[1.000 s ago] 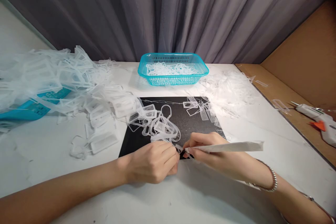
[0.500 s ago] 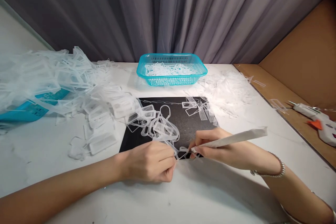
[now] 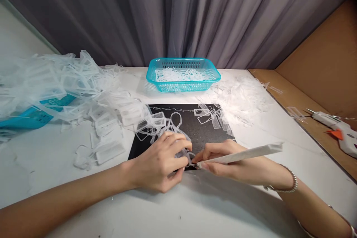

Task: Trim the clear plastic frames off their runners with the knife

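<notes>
My left hand (image 3: 164, 161) rests over the near left part of a black mat (image 3: 195, 137). Its fingers are bent around clear plastic frames (image 3: 182, 153), largely covered by the hand. In my right hand (image 3: 220, 158) is a slim tool with a long white wrapped handle (image 3: 251, 153), held like a pen. The tool's tip points down and left, close to the left fingertips and the plastic; its exact shape is hidden. More loose frames and loops (image 3: 156, 121) lie tangled just beyond my left hand.
Beyond the mat stands a blue basket (image 3: 183, 86) holding plastic frames. A large pile of clear pieces (image 3: 61, 78) covers the left side, partly over a blue tray (image 3: 30, 117). Another pile (image 3: 242, 98) lies at the right. A white glue gun (image 3: 334, 122) rests on cardboard, far right.
My left hand has gone from a closed fist to bent, more spread fingers, moving slightly up over the plastic tangle. My right hand with the tool has shifted a little left.
</notes>
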`<state>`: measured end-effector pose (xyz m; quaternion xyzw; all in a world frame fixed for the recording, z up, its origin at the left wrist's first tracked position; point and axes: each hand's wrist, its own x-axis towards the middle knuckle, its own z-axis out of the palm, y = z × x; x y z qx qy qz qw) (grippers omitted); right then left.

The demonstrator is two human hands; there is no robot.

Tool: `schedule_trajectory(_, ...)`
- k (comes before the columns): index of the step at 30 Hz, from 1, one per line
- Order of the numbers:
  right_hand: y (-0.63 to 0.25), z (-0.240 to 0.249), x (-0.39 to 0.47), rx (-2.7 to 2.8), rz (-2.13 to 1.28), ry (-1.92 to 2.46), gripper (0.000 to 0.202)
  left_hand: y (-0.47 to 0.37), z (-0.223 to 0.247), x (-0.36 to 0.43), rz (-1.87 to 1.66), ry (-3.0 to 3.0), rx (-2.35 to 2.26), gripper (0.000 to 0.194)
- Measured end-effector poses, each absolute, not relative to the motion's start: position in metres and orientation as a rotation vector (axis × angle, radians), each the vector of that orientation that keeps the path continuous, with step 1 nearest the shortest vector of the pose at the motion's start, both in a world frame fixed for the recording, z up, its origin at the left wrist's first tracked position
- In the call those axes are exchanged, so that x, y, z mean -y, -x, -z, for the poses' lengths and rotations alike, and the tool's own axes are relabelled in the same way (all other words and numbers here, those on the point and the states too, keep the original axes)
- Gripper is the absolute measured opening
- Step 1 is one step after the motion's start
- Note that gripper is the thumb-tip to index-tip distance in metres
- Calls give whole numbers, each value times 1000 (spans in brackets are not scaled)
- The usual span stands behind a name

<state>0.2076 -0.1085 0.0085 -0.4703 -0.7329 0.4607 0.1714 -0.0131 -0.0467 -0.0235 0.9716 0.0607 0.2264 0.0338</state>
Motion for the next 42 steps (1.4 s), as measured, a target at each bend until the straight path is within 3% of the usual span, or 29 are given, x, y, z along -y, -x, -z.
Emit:
schedule_trajectory(4,-217,-12,107,2014,-1322,1384,15,16,32,43,-615,-3084,-66,11)
schedule_trajectory(20,-204,4,101,2055,-1264,1337,20,15,35,38,-944,-3106,122,20)
schedule_trajectory(29,-210,1,99,1862,-1478,1288,14,16,38,38,-837,-3066,119,21)
schedule_trajectory(42,-194,10,103,2041,-1158,1322,19,17,38,40,-893,-3036,-22,17)
